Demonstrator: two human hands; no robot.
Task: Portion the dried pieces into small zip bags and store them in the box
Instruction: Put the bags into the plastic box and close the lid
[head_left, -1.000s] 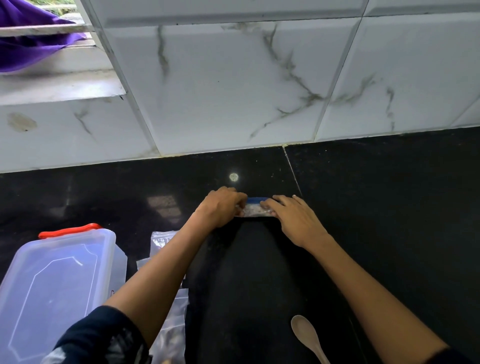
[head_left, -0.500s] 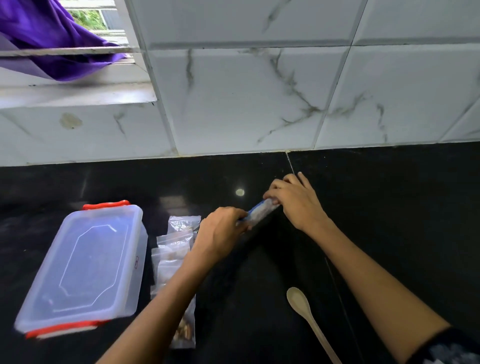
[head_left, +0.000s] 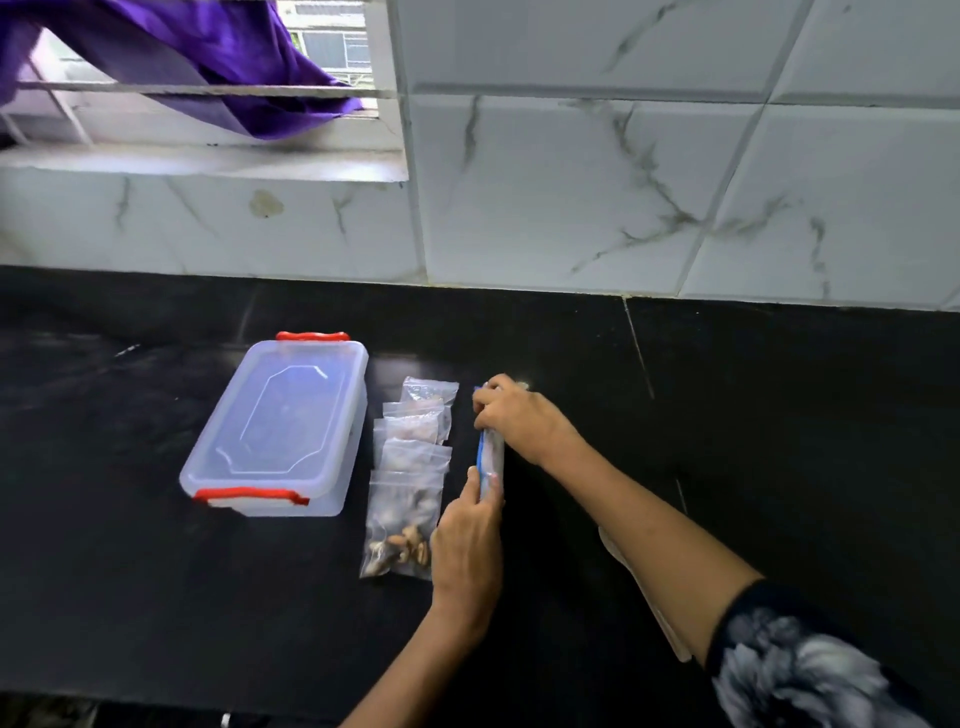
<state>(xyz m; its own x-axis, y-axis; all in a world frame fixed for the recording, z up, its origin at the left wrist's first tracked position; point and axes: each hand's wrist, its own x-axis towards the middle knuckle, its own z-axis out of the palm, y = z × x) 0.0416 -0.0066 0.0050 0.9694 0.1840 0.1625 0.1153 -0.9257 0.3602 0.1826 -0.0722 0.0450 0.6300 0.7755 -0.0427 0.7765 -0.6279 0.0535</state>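
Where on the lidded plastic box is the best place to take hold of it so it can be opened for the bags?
Probably at the near red latch on the short end of the box, coming from the front edge of the counter. The lid is flat and smooth with nothing to grip, while both short ends carry red clips. The row of filled bags crowds its right side; the left is free.

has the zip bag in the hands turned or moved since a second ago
Yes. The zip bag lay crosswise near the countertop seam; now it runs front to back, left of the seam, beside the filled bags, gripped by left hand and right hand.
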